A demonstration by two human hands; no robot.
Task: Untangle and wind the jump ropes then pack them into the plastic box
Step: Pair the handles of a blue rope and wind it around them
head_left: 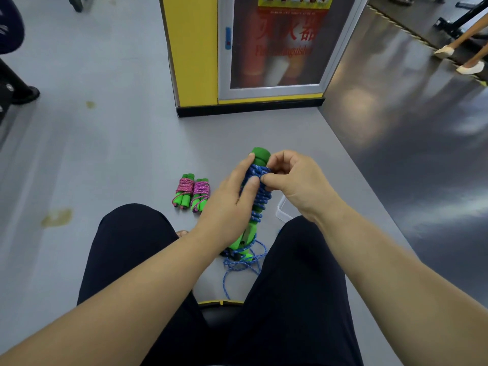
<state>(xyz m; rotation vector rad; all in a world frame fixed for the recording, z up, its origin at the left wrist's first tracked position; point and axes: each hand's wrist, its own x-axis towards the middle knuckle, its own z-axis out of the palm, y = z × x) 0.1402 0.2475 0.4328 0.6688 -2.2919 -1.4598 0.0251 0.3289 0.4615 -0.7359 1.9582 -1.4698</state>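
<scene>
Left of the left hand [232, 199], on the grey floor [111, 154], two pink jump ropes [191, 192] lie side by side, each already wound tight around its green handles; those two look finished apart from packing. Between both hands stands the blue jump rope [257, 192], its cord wrapped in many turns around the upright green handles [260, 154], while a loose tail [241, 262] trails down between the knees to the floor, so the winding seems well along but not complete. That left hand is clamped around the bundle from the side, thumb pressed on the coils, forearm reaching up from the lower left. Across the bundle, the right hand [298, 186] pinches the blue cord near the top, fingers curled together, wrist bent inward. Just below the right hand, a corner of the clear plastic box [283, 211] peeks out beside the knee; whether anything lies inside cannot be told.
</scene>
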